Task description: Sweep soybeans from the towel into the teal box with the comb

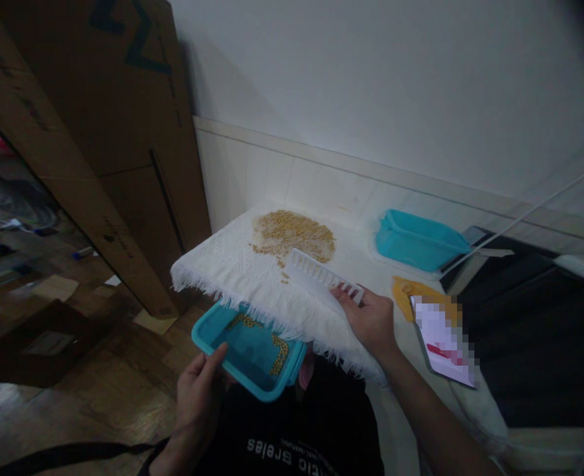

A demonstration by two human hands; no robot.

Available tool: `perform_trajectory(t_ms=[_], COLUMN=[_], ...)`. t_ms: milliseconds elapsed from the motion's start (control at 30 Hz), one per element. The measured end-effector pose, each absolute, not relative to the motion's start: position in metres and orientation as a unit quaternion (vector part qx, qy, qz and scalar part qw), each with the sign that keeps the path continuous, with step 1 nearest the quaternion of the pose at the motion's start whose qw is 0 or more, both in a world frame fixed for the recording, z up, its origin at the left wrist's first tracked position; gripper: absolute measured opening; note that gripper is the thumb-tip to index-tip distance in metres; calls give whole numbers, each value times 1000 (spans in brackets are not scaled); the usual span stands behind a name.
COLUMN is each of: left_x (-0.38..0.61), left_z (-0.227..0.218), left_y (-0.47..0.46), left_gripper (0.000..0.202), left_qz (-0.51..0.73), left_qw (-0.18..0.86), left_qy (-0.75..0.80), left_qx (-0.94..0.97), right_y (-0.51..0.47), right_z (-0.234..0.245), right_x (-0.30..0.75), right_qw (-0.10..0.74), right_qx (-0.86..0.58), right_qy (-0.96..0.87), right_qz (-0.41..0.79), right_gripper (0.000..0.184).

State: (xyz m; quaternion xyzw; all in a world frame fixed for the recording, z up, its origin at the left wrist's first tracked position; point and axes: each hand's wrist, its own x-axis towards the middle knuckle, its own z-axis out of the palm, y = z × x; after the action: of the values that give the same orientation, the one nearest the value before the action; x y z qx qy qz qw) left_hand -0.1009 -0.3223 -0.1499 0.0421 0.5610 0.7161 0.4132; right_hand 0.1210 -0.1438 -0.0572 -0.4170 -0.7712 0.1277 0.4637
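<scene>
- White wall (pixel 371 79) stands behind your table (pixel 356 238) in the head view; fringed cloth (pixel 222 261) covers it, and a tall cardboard box (pixel 138 132) is at the left.
- Yellow beans (pixel 296 228) lie spread on the cloth's far part; a few strays sit just beside the tip of the slotted white piece (pixel 316 271).
- Your left hand (pixel 200 390) grips the turquoise tray (pixel 245 347) at its near left rim, thumb on top, fingers mostly hidden; more beans lie along its far and right sides.
- Your right hand (pixel 371 317) is closed on the slotted piece's near end; whether that piece presses the cloth, you cannot tell.
- Best keep the tray level, its rim tucked under the fringe; keep the slotted piece low, its long edge along the cloth; light strokes and small amounts should suit round beans, which may roll past the rim or catch in the fringe.
- Turquoise bin (pixel 415 241) and phone (pixel 438 340) are to your right; keep your elbow off the phone.
</scene>
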Motion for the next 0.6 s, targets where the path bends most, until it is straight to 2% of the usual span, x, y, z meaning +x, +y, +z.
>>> perform_trajectory(t_ms=[600], left_x=[-103], left_z=[-154], left_y=[-322], left_gripper=[41], left_qz=[722], left_qw=[405], left_qy=[558], left_qx=[57], right_y=[-159], right_z=[-51], right_x=[118], right_qw=[449], right_qx=[-413], right_qy=[-774], right_qz=[166], right_gripper=[38])
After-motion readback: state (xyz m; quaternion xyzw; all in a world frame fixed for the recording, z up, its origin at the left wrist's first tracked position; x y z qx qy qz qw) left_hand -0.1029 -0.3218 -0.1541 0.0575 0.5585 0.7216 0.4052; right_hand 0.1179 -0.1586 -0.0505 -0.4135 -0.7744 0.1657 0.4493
